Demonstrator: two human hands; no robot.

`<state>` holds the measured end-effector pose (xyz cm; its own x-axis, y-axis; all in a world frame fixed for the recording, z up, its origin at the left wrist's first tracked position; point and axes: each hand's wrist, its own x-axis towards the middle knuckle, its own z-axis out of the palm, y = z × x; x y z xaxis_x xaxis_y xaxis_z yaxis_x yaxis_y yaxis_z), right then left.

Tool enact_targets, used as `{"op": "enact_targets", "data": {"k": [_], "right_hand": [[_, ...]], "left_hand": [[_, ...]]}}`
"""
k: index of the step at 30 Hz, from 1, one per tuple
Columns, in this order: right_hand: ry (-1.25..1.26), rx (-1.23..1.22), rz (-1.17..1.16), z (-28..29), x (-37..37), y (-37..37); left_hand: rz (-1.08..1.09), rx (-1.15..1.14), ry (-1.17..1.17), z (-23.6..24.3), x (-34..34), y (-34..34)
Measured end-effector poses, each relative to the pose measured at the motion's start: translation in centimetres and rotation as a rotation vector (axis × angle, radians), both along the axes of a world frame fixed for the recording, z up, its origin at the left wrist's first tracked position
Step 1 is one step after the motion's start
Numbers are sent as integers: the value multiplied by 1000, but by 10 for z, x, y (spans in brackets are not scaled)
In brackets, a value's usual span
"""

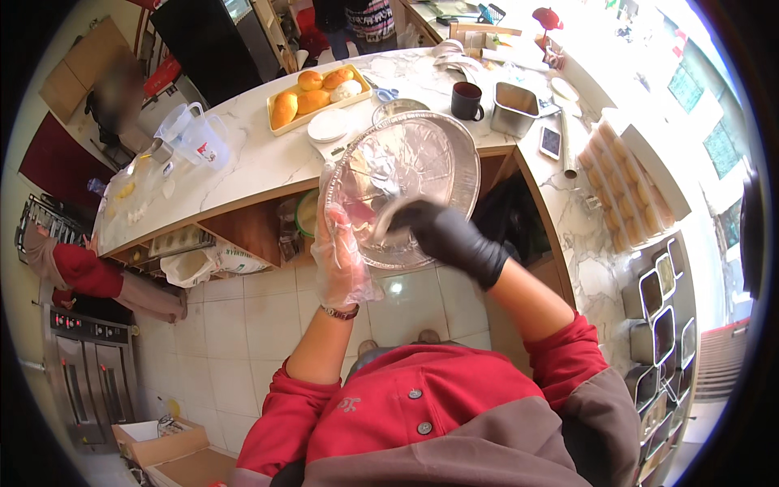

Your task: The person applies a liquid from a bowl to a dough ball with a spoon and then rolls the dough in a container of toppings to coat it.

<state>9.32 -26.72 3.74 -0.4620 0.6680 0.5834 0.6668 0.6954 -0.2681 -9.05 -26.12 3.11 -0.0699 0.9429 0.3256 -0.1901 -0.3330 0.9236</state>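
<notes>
Over the counter's front edge, our left hand clamped the tilted pan's left rim, best kept steady; our blurred right hand's fingers we couldn't read.

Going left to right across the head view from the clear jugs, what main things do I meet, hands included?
Clear jugs, left hand, right hand, phone, packed round tan items. Foil pan left out: it overlaps both hands.

Shiny metal tray, smooth countertop
</notes>
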Motion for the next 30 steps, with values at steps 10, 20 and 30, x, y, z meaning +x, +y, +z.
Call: {"op": "enact_targets", "data": {"k": [10,20,30], "right_hand": [[-19,-220,79,23,-51,1],[-71,-97,-66,21,-75,21],[-365,144,-543,19,-78,32]], "left_hand": [[-3,29,-42,34,-53,-9],[-130,101,-195,32,-95,-8],[-101,138,-95,22,-112,7]]}}
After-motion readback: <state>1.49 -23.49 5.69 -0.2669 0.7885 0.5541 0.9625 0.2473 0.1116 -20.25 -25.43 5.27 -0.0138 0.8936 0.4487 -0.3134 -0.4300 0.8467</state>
